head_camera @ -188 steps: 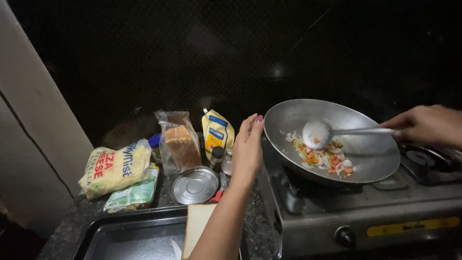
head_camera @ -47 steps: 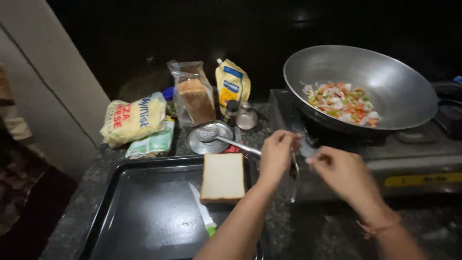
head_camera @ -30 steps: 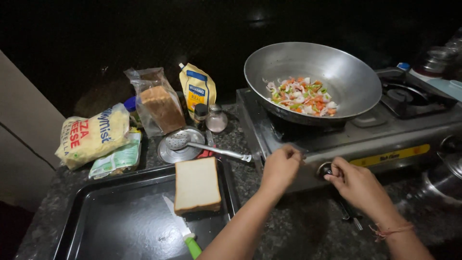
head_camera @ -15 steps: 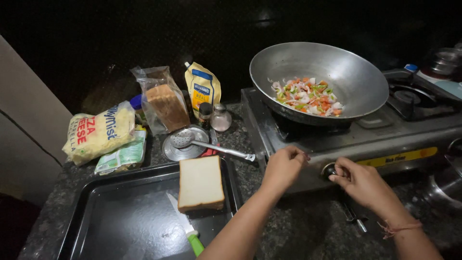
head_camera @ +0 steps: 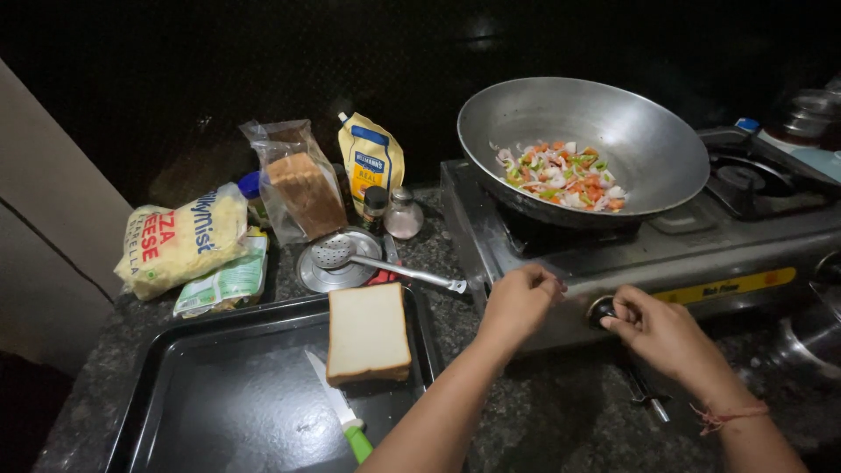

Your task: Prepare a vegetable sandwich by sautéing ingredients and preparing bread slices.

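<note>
— Head view: what are your hands on?

— My right hand (head_camera: 659,328) pinches the stove knob (head_camera: 603,310) on the front of the gas stove (head_camera: 701,263), below the wok (head_camera: 583,149). My left hand (head_camera: 519,300) rests loosely curled, empty, against the stove's front.

— How will it handle?

— Small, stiff, probably slick; grip its rim with fingertips.

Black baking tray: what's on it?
On the black baking tray: one white bread slice at its right side and a green-handled knife, whose blade tip runs toward the slice. Anything beneath the slice is hidden.
</note>
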